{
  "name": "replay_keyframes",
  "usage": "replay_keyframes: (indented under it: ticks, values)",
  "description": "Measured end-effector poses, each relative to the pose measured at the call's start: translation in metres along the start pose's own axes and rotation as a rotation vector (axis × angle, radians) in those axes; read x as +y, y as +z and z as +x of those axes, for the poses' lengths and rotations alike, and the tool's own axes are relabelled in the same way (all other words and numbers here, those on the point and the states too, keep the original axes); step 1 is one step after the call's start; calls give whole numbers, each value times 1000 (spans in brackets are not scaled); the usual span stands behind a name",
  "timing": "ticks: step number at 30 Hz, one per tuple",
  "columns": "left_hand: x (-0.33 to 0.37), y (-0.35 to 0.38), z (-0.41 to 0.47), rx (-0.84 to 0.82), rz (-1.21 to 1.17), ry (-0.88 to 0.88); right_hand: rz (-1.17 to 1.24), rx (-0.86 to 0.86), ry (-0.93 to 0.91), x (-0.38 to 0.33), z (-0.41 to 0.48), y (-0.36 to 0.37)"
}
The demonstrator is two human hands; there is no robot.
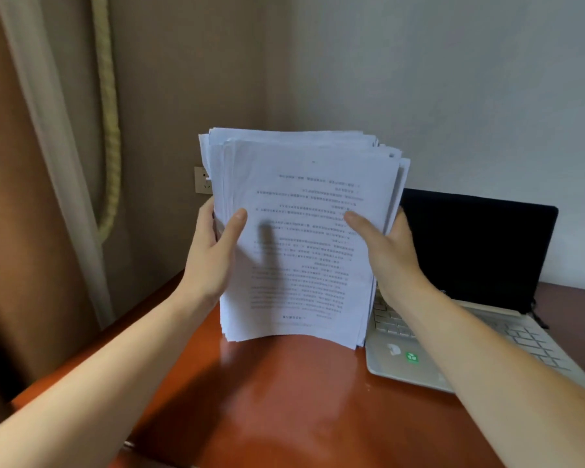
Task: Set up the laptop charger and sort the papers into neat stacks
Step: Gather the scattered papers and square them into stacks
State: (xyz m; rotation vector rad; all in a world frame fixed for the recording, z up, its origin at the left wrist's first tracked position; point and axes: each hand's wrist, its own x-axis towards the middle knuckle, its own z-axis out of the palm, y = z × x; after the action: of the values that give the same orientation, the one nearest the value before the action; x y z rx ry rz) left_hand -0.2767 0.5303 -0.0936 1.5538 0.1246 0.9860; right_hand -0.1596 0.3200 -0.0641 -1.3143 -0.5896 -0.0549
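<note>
I see my left hand [213, 255] and right hand [385, 251] gripping the papers [301, 238] by their side edges, thumbs in front. The stack stands upright on the desk [301, 400], its print too blurred to read. The laptop [470, 251] is open just to the right, with a green sticker [411, 357].

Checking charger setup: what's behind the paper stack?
A wall socket peeks out left of the paper stack, laptop screen at its right. Whatever lies between, plug included, is covered.

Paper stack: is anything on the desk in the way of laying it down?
Nothing visible lies on the desk in front of the paper stack; only the open laptop sits close on its right.
</note>
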Motion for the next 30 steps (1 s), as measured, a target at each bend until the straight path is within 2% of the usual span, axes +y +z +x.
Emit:
replay_keyframes:
  ticks: [6, 11, 17, 24, 27, 30]
  values:
    - [13, 12, 2, -55, 47, 54, -74, -42, -73, -17, 6, 17]
    - [18, 3, 15, 0, 43, -32, -38, 40, -90, -22, 12, 12]
    - [17, 17, 9, -49, 112, 28, -176, -138, 15, -25, 19, 12]
    - [32, 18, 18, 51, 241, 46, -191, -50, 11, -25, 25, 14]
    - [32, 12, 16, 35, 198, -47, -210, -61, 39, -24, 27, 19]
    - [35, 2, 18, 25, 137, -100, -108, -14, 34, -36, 29, 24]
